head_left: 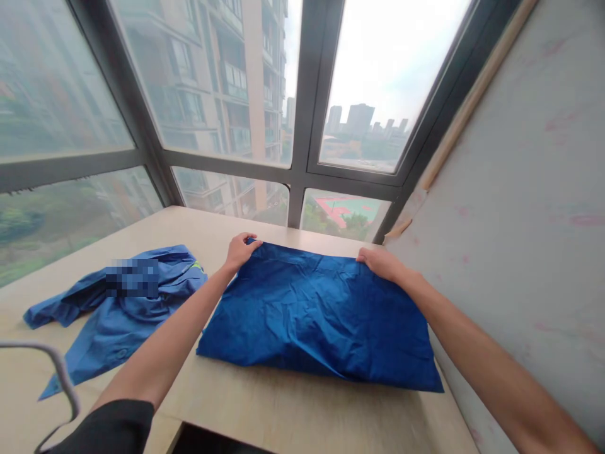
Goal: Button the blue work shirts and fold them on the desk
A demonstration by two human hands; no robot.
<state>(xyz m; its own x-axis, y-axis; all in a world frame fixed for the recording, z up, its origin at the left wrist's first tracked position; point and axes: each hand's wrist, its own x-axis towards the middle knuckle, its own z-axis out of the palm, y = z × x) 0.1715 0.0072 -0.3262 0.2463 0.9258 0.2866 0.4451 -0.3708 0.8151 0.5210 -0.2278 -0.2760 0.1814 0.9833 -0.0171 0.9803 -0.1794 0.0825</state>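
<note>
A wide piece of dark blue fabric (312,309), creased across its middle, spreads over the pale wooden surface in front of me. Its exact kind cannot be made out. My left hand (242,250) pinches its far left corner between thumb and fingers. At the far right corner, my right hand (377,261) grips the edge, with the fingertips partly hidden behind the cloth. The near edge appears slightly raised off the wood. Left of my left forearm lies a crumpled blue jacket (137,309) with a long sleeve and a bit of yellow-green trim; neither hand touches it.
The pale wooden tabletop (265,397) reaches back to grey-framed windows (227,161). A light patterned wall (534,227) stands close on the right. A grey curved cable or tube (61,372) is at the lower left, and a dark opening (208,441) shows at the near edge.
</note>
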